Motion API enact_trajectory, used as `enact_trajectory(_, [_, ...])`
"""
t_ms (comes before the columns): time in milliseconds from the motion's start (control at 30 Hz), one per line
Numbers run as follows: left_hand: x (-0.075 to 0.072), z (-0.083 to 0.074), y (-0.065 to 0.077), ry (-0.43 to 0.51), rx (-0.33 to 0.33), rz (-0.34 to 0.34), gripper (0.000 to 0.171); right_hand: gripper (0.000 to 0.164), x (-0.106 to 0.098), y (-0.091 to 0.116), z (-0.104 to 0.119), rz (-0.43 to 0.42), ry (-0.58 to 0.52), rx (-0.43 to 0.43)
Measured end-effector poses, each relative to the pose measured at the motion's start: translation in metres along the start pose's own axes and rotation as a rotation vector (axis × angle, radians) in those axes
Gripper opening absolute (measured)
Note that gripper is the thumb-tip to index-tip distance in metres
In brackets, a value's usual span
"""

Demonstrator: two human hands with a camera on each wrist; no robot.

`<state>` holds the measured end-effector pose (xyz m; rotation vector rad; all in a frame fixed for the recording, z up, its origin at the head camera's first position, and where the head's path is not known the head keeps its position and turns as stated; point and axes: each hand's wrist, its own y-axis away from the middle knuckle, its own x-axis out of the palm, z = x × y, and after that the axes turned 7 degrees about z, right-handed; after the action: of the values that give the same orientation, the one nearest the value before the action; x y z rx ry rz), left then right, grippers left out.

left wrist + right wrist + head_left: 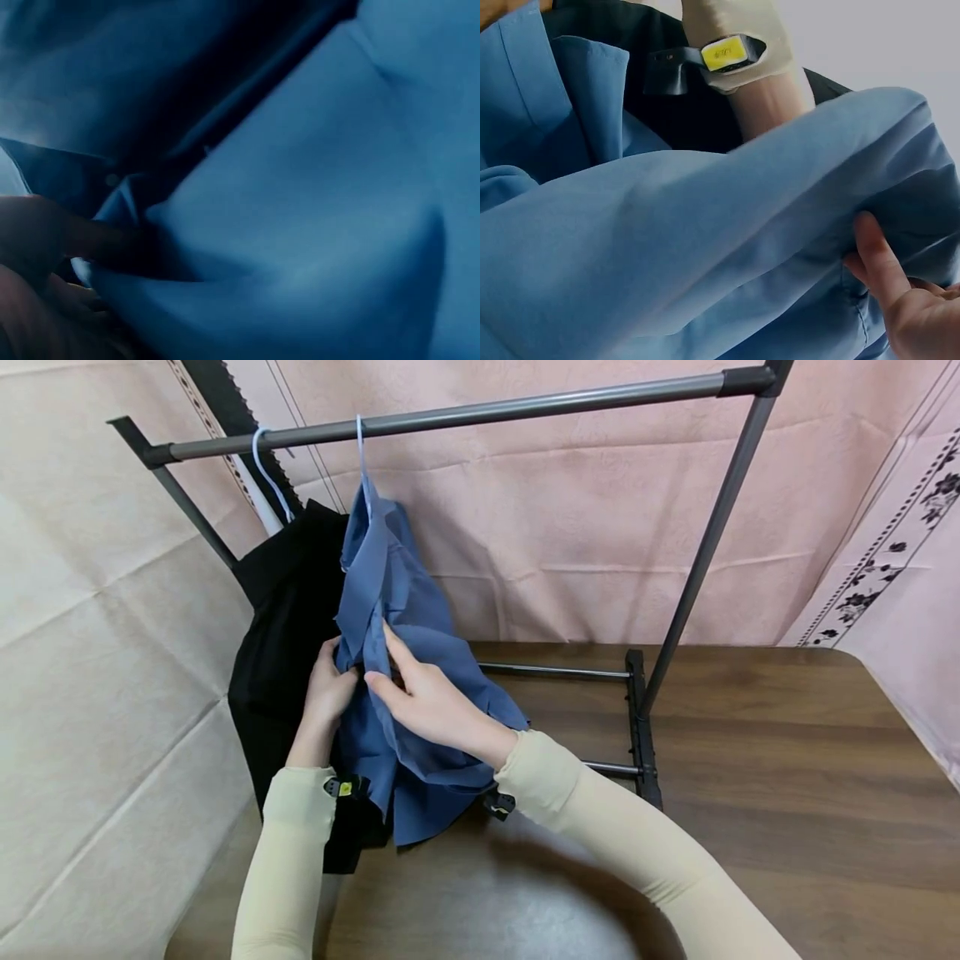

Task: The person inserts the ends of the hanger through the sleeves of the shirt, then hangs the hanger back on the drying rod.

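A blue button-up shirt (420, 602) hangs from a light-blue hanger (362, 447) on the rack's top bar. My left hand (330, 689) grips the shirt's front edge at about mid-height; the cloth hides some of its fingertips. From the other side my right hand (438, 706) pinches the front strip between thumb and fingers. In the left wrist view a small button (112, 180) shows on the dark cloth near the left thumb. The right wrist view has the right hand (911, 300) against folds of the shirt (667, 225).
Black trousers or a similar black garment (285, 610) hang left of the shirt, by another light-blue hanger (272, 477). A grey metal rack (555, 406) stands on a wooden table (787, 777). Behind it hangs a pink cloth (600, 527); pale cloth (97, 652) covers the left side.
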<state>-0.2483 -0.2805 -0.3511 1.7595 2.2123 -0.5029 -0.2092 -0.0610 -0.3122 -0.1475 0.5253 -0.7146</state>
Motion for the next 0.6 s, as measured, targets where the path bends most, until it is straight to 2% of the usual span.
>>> enact_trajectory(100, [0.001, -0.006, 0.01, -0.004, 0.03, 0.019, 0.067, 0.07, 0.0, 0.0, 0.0, 0.0, 0.016, 0.016])
enact_trajectory(200, [0.002, -0.018, 0.025, 0.012, 0.099, 0.007, 0.063, 0.067, -0.004, 0.004, 0.001, 0.005, 0.066, 0.038])
enact_trajectory(300, [0.004, -0.037, 0.043, 0.05, 0.202, -0.017, 0.055, 0.06, -0.013, 0.01, 0.003, -0.005, 0.15, 0.045])
enact_trajectory(467, [0.01, -0.072, 0.078, 0.098, 0.373, -0.073, 0.05, 0.045, -0.033, 0.025, 0.01, -0.075, 0.263, -0.007])
enact_trajectory(600, [0.017, -0.095, 0.105, 0.073, 0.527, -0.109, 0.043, 0.037, -0.049, 0.039, 0.016, -0.147, 0.305, -0.053])
